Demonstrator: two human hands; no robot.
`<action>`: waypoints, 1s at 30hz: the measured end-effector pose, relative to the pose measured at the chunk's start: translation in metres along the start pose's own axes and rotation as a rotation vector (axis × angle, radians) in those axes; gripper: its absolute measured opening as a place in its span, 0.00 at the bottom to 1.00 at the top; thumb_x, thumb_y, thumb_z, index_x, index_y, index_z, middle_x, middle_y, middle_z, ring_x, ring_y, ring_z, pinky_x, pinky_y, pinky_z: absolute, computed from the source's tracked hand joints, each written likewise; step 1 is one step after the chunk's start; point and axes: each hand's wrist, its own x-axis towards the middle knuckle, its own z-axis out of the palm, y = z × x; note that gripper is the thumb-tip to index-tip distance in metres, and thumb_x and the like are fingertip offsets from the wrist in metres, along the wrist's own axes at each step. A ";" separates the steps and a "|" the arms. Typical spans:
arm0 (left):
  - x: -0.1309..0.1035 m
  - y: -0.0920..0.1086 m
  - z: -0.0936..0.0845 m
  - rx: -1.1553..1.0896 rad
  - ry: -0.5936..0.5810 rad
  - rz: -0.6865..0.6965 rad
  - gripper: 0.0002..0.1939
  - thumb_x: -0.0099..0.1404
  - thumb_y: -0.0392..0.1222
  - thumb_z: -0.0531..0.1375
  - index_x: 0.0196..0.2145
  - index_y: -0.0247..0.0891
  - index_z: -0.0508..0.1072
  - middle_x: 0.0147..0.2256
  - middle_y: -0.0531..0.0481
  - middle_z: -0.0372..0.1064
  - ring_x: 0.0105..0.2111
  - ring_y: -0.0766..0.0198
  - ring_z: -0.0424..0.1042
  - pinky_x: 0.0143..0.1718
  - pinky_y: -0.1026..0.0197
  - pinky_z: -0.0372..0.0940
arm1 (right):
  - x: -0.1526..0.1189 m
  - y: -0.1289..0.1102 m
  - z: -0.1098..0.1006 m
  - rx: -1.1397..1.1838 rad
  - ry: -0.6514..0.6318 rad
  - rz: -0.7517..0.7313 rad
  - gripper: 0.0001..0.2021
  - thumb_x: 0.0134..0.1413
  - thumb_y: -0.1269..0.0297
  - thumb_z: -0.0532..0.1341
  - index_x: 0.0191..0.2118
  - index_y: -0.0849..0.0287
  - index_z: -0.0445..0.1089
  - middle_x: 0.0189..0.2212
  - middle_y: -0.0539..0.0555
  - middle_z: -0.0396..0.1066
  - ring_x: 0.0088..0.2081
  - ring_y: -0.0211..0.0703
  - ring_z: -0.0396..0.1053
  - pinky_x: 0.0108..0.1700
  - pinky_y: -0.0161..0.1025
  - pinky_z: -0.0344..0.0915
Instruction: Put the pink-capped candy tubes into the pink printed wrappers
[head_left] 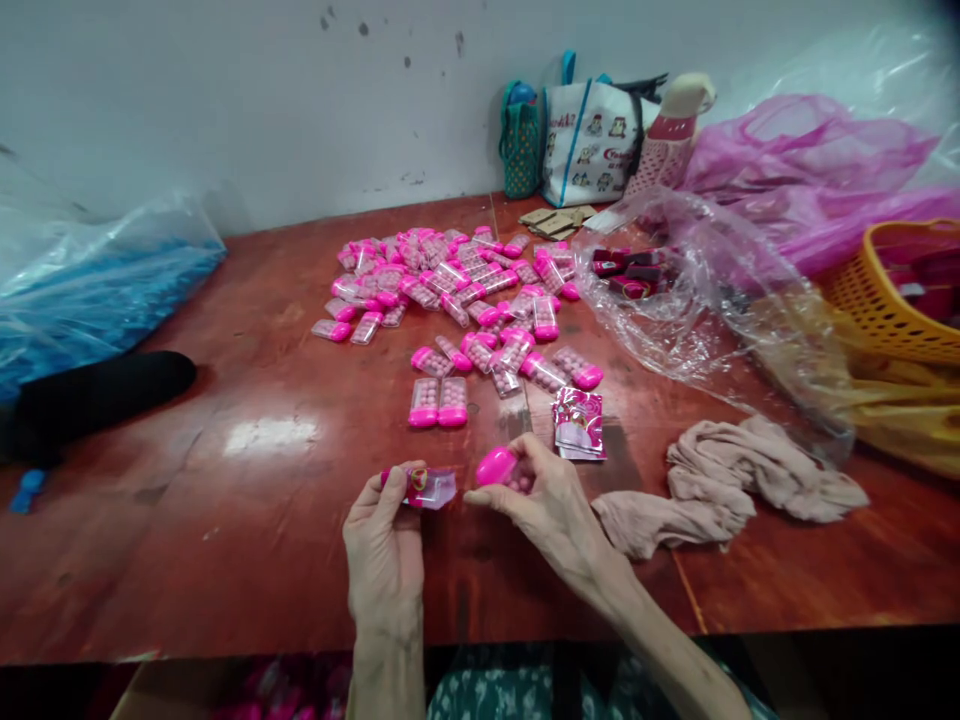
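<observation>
My left hand is closed on a small printed plastic sleeve, dark pink at one end and clear at the other, pointing right. Just across from it, my right hand grips a small clear candy box with a pink cap; the pale beads inside show partly between the fingers. A short gap separates the sleeve from the box. Beyond the hands, two candy boxes stand side by side on the table. A short stack of printed sleeves lies by my right hand.
A heap of pink-capped candy boxes covers the table's far middle. To the right are a crumpled cloth, a clear plastic bag and a yellow basket. A bag of blue items and a black roll lie left.
</observation>
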 end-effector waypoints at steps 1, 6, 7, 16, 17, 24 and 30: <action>-0.002 -0.001 0.002 0.007 -0.002 0.011 0.05 0.45 0.34 0.67 0.23 0.33 0.74 0.23 0.51 0.74 0.24 0.70 0.71 0.30 0.68 0.66 | -0.001 -0.004 0.000 0.068 -0.025 0.039 0.14 0.46 0.55 0.64 0.30 0.58 0.60 0.21 0.43 0.62 0.21 0.33 0.59 0.22 0.29 0.55; -0.015 -0.005 0.012 0.087 -0.041 0.105 0.05 0.47 0.35 0.66 0.24 0.35 0.74 0.27 0.51 0.75 0.27 0.69 0.71 0.31 0.67 0.66 | -0.008 -0.006 0.010 0.234 -0.083 0.152 0.14 0.44 0.56 0.64 0.33 0.60 0.63 0.24 0.46 0.65 0.25 0.34 0.61 0.25 0.30 0.56; -0.017 -0.005 0.013 0.104 -0.052 0.129 0.04 0.48 0.35 0.66 0.24 0.35 0.74 0.27 0.51 0.75 0.27 0.68 0.71 0.31 0.66 0.66 | -0.009 -0.005 0.011 0.246 -0.082 0.171 0.15 0.44 0.56 0.64 0.33 0.60 0.64 0.24 0.46 0.66 0.26 0.35 0.62 0.25 0.30 0.56; -0.021 -0.003 0.014 0.189 -0.222 0.139 0.05 0.49 0.36 0.65 0.22 0.34 0.73 0.30 0.50 0.73 0.27 0.66 0.70 0.29 0.65 0.67 | -0.012 -0.004 0.004 0.338 -0.240 0.145 0.15 0.41 0.55 0.66 0.30 0.61 0.65 0.20 0.43 0.58 0.22 0.30 0.53 0.22 0.28 0.50; -0.021 -0.004 0.015 0.185 -0.234 0.126 0.04 0.49 0.36 0.65 0.24 0.34 0.73 0.32 0.49 0.73 0.28 0.66 0.71 0.29 0.64 0.67 | -0.012 -0.004 0.003 0.320 -0.227 0.130 0.15 0.41 0.55 0.66 0.29 0.61 0.65 0.20 0.43 0.58 0.22 0.30 0.53 0.22 0.28 0.49; -0.026 -0.014 0.016 0.054 -0.272 -0.056 0.17 0.49 0.39 0.66 0.39 0.37 0.72 0.39 0.44 0.73 0.39 0.56 0.72 0.37 0.58 0.68 | -0.014 -0.005 0.003 0.283 -0.126 0.124 0.15 0.43 0.57 0.66 0.33 0.61 0.66 0.22 0.44 0.62 0.22 0.31 0.55 0.24 0.28 0.52; -0.031 -0.019 0.020 0.126 -0.299 -0.322 0.11 0.45 0.39 0.68 0.27 0.32 0.75 0.22 0.49 0.72 0.22 0.65 0.71 0.28 0.62 0.69 | -0.014 -0.005 0.002 0.114 -0.081 0.091 0.13 0.42 0.62 0.66 0.34 0.59 0.66 0.25 0.45 0.66 0.24 0.33 0.60 0.26 0.30 0.56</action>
